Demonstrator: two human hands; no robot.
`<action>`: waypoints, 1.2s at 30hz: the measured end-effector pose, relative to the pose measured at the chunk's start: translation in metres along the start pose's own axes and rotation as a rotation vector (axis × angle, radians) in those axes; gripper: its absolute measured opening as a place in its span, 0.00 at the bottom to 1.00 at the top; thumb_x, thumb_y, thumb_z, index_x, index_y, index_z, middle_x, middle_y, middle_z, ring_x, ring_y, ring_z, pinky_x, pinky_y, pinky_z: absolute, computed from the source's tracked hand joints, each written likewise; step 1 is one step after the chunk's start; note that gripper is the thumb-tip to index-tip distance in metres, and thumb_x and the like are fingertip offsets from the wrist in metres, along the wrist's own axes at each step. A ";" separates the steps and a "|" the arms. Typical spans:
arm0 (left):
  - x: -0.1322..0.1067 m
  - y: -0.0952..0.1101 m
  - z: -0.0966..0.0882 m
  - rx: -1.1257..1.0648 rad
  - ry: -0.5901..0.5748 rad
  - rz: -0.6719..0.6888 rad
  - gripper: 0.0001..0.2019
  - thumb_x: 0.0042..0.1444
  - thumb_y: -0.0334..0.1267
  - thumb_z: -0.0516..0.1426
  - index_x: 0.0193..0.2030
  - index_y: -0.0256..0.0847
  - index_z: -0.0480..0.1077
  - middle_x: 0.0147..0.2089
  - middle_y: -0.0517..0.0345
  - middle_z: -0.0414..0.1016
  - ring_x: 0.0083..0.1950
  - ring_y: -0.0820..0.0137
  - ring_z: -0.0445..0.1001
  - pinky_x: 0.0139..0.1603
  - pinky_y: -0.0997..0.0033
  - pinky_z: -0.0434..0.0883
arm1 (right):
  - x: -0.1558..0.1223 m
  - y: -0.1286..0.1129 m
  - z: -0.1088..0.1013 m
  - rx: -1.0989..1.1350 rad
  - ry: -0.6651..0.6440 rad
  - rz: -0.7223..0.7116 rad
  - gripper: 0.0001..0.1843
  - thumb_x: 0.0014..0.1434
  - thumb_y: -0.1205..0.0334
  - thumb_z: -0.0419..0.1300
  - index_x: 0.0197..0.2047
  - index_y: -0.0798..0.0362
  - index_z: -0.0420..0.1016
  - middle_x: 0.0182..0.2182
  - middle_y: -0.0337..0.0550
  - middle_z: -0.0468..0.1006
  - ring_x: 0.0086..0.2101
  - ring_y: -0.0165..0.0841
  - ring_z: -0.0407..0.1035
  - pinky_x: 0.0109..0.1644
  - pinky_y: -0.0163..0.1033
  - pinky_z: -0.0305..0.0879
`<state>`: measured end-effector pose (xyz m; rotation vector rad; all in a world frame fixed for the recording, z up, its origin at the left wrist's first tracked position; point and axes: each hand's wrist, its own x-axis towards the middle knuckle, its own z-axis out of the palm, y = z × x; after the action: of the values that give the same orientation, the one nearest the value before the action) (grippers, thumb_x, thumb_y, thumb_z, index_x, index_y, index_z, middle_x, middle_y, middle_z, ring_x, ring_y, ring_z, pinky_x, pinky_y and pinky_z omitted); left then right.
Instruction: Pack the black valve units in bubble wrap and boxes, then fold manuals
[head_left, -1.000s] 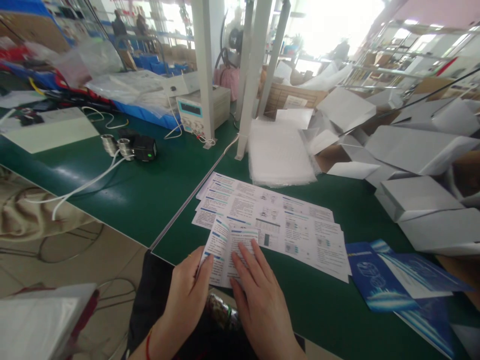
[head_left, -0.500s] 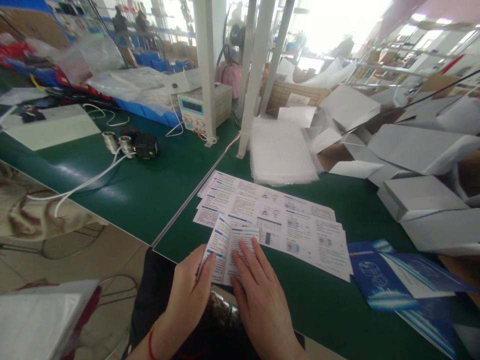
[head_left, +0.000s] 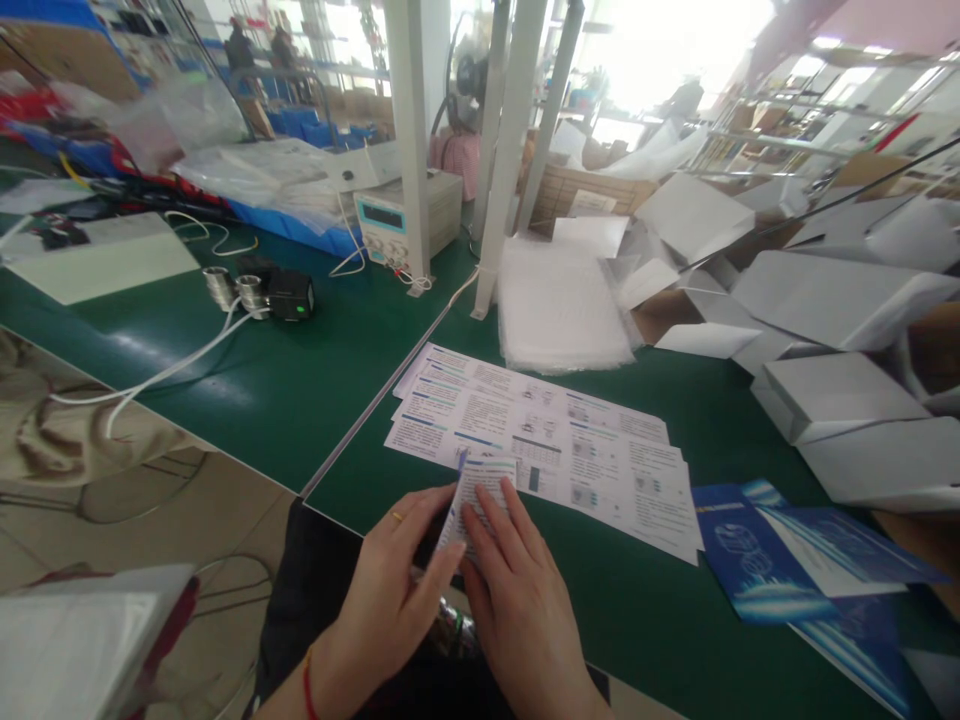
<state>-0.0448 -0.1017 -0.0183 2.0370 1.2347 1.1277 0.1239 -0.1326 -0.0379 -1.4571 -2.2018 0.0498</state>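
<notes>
Close to the table's front edge lies a folded printed leaflet (head_left: 486,468), narrow and showing lines of text. My left hand (head_left: 394,580) pinches its left side, the thumb on top and the fingers behind the paper. Flat on its right part rests my right hand (head_left: 521,590), fingers stretched out and slightly apart. My fingers hide much of the leaflet's lower half. Just beyond it, several printed sheets (head_left: 600,450) with text and small drawings lie fanned out, overlapping one another; the leaflet's top edge overlaps them in view.
Blue brochures (head_left: 765,560) lie at the right. White boxes (head_left: 840,300) are heaped behind them. A stack of clear plastic bags (head_left: 562,310) sits by the metal posts. Leftward are a black device with metal fittings (head_left: 289,293) and a power supply (head_left: 382,225).
The leaflet's left panel has swung rightward and over, so the leaflet is now narrower. My left hand moved right with it. My right hand stayed nearly in place.
</notes>
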 end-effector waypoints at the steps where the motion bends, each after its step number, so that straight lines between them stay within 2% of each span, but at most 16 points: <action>1: 0.001 0.000 0.000 0.003 -0.022 0.068 0.18 0.71 0.43 0.52 0.61 0.38 0.73 0.55 0.43 0.81 0.55 0.59 0.81 0.56 0.63 0.79 | 0.001 0.000 -0.001 0.007 0.010 -0.004 0.24 0.67 0.70 0.55 0.65 0.62 0.72 0.67 0.58 0.70 0.67 0.57 0.60 0.60 0.61 0.76; 3: 0.002 0.000 0.001 0.036 -0.048 0.148 0.19 0.73 0.41 0.49 0.63 0.37 0.71 0.57 0.42 0.81 0.58 0.59 0.80 0.59 0.61 0.79 | 0.003 0.000 -0.002 0.031 0.024 -0.007 0.23 0.67 0.69 0.56 0.65 0.61 0.72 0.64 0.59 0.73 0.65 0.56 0.65 0.59 0.59 0.77; 6: 0.007 -0.004 0.009 0.168 -0.048 0.176 0.17 0.72 0.32 0.48 0.60 0.36 0.73 0.57 0.44 0.82 0.58 0.61 0.81 0.60 0.61 0.79 | 0.004 0.000 -0.003 0.051 0.045 -0.010 0.23 0.68 0.69 0.55 0.64 0.59 0.72 0.61 0.60 0.77 0.62 0.54 0.70 0.58 0.58 0.78; 12: 0.010 -0.024 0.023 0.379 -0.069 0.327 0.20 0.68 0.25 0.48 0.61 0.37 0.73 0.59 0.44 0.81 0.59 0.59 0.81 0.62 0.49 0.78 | 0.003 0.002 -0.002 0.105 0.066 -0.003 0.25 0.66 0.72 0.55 0.66 0.61 0.70 0.61 0.61 0.76 0.62 0.53 0.69 0.59 0.59 0.77; 19: 0.009 -0.028 0.025 0.434 -0.077 0.375 0.18 0.71 0.27 0.49 0.60 0.36 0.74 0.60 0.45 0.81 0.60 0.60 0.81 0.62 0.51 0.78 | -0.002 0.008 -0.008 0.140 0.105 -0.043 0.25 0.67 0.75 0.52 0.64 0.56 0.73 0.59 0.55 0.79 0.62 0.46 0.71 0.63 0.53 0.74; 24: 0.009 -0.027 0.025 0.405 -0.052 0.368 0.17 0.72 0.29 0.50 0.61 0.38 0.74 0.60 0.45 0.81 0.61 0.60 0.80 0.64 0.52 0.77 | -0.004 0.009 -0.009 0.126 0.095 -0.029 0.24 0.68 0.74 0.52 0.64 0.62 0.72 0.61 0.58 0.76 0.64 0.49 0.67 0.63 0.53 0.74; 29: 0.009 -0.025 0.022 0.433 -0.068 0.376 0.17 0.71 0.28 0.50 0.61 0.35 0.73 0.61 0.43 0.80 0.62 0.58 0.79 0.63 0.50 0.78 | -0.004 0.009 -0.008 0.136 0.090 -0.033 0.23 0.68 0.74 0.52 0.64 0.65 0.72 0.61 0.60 0.76 0.66 0.49 0.65 0.64 0.52 0.72; 36: 0.009 -0.024 0.022 0.451 -0.048 0.387 0.16 0.72 0.28 0.49 0.59 0.33 0.73 0.59 0.43 0.81 0.61 0.58 0.80 0.62 0.51 0.79 | -0.003 0.009 -0.006 0.102 0.095 -0.040 0.22 0.69 0.74 0.50 0.63 0.64 0.74 0.61 0.59 0.76 0.66 0.47 0.65 0.64 0.48 0.72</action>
<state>-0.0346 -0.0827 -0.0444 2.7157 1.1813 1.0183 0.1353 -0.1329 -0.0360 -1.3320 -2.1191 0.0769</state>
